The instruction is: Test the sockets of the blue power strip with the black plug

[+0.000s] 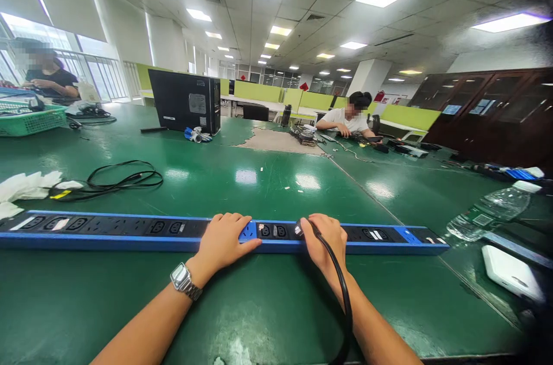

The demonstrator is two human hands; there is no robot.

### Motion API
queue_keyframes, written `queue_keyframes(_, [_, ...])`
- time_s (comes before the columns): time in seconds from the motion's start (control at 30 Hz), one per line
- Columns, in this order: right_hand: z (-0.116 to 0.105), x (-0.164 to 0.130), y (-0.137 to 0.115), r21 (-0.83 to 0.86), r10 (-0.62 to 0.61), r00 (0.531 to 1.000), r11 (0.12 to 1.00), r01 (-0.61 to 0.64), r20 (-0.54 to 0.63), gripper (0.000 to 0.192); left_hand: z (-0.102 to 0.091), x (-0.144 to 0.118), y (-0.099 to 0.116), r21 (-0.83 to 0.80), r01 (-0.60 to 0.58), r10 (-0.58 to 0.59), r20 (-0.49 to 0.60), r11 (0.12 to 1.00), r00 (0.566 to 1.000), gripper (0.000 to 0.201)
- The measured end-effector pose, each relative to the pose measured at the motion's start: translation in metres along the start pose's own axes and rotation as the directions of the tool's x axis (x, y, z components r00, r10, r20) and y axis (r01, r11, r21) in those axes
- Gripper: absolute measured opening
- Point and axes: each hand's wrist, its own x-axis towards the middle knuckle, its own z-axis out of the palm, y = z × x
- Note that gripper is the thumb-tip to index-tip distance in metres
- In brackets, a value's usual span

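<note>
A long blue-edged power strip [185, 245] with black socket panels lies across the green table in front of me. My left hand [224, 241] rests over its middle, fingers on the far edge and thumb stretched along the near side by a blue socket [247, 231]. Right of it, my right hand [326, 238] is closed around the black plug [299, 228] of a thick power cord [343, 290]. The plug is at the strip's sockets; whether it sits in one cannot be seen. The cord runs down past my right forearm to the bottom edge.
A plastic bottle [492, 212] and a white box-like device [510, 273] are at the right. Coiled black cable [125, 178] and white gloves [30, 186] lie at the left. Farther back stand a black computer case [181, 100] and a green basket [34, 120]. Two people sit beyond.
</note>
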Motion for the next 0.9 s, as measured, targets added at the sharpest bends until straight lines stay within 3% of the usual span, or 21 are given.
queue_keyframes(0.43, [-0.009,-0.005,-0.006,-0.134,-0.127,0.988,0.981,0.139,0.094,0.034,-0.001,0.0,0.002,0.02,0.018,-0.019,0.012,1.0,1.0,0.051])
queue_keyframes(0.9, [-0.012,-0.006,-0.007,-0.264,-0.24,0.966,0.93,0.257,0.095,0.033,-0.002,0.0,0.004,0.025,0.034,-0.034,0.012,0.999,0.999,0.052])
